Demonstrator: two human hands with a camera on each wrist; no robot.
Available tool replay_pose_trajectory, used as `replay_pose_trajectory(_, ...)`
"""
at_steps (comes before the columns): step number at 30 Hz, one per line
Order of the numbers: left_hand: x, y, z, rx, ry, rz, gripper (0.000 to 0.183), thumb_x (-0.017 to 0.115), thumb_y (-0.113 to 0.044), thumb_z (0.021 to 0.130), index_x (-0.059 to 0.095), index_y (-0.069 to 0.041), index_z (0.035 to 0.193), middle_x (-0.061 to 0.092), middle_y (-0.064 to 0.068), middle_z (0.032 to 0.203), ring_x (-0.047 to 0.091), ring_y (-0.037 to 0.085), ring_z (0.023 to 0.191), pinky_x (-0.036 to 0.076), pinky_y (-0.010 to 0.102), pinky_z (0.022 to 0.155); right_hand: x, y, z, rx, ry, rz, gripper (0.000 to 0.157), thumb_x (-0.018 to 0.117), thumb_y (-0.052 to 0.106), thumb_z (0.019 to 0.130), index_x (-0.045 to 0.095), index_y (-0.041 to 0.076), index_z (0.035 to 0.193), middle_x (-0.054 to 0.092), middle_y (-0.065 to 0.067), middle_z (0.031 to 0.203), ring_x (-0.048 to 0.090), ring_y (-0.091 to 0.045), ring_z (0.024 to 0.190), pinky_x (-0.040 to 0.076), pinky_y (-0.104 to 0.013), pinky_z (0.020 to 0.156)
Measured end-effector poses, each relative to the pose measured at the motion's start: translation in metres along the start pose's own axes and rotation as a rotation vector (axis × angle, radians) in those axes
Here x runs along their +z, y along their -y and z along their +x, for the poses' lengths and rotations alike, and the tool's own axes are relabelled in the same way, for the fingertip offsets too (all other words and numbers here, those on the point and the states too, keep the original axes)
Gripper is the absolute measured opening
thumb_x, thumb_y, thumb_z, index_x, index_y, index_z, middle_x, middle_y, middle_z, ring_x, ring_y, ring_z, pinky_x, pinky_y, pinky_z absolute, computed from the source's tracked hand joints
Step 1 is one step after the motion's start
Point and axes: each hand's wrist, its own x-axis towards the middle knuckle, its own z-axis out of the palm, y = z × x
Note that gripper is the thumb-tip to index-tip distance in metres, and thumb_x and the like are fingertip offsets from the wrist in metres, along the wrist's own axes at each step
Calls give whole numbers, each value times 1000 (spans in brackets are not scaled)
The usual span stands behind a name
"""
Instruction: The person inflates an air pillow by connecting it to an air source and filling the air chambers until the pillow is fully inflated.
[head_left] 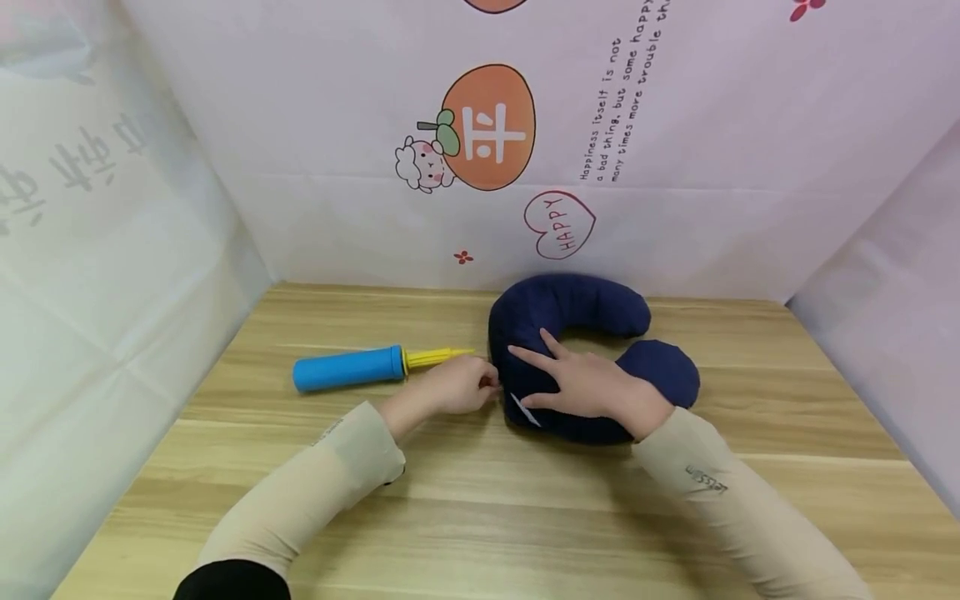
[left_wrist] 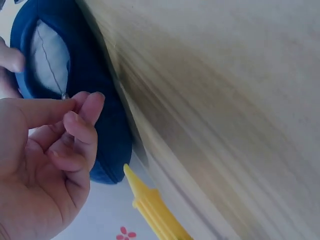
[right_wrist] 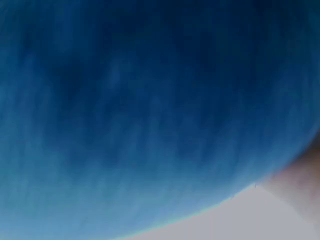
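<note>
A navy U-shaped neck pillow (head_left: 528, 312) lies on the table, its opening to the right. At its left edge my left hand (head_left: 459, 385) pinches the small zipper pull (left_wrist: 65, 96) between thumb and fingertip. In the left wrist view the zipper's slit gapes around a pale inner lining (left_wrist: 49, 57) with a thin seam line. My right hand (head_left: 581, 383) rests on top of the pillow with fingers spread, close to the slit. Blurred navy fabric (right_wrist: 150, 110) fills most of the right wrist view, hiding that hand's fingers there.
A blue hand pump (head_left: 348, 369) with a yellow nozzle (head_left: 435, 357) lies to the left of the pillow, the nozzle pointing toward it. Behind the wooden table (head_left: 480, 517) hangs a white printed cloth (head_left: 337, 225), which also covers both sides.
</note>
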Motion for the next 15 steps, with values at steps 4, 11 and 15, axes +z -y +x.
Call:
replay_pose_trajectory(4,-2,6,-4,-35,-35,-13,13,63,-7,100,73,-7,92,63,-3,79,53,13,67,47,31,68,-8,-15,-13,-41,92,106,96,75,56,88,21,33,164,8,-14,170,61,-31,119,51,-42,88)
replay_pose_trajectory(11,-6,11,-12,2,-39,-31,14,64,-6,98,73,-7,88,64,-3,80,54,13,68,48,31,68,-6,-16,-19,-55,67,38,90,73,53,91,22,37,164,19,-16,168,57,-40,126,52,-44,88)
replay_pose_trajectory(15,-2,8,-14,40,-25,-10,13,65,-6,99,73,-7,89,65,-3,82,55,12,69,49,31,69,-5,-12,-17,-29,71,-6,87,72,48,95,22,35,164,19,-15,168,64,-33,111,52,-38,80)
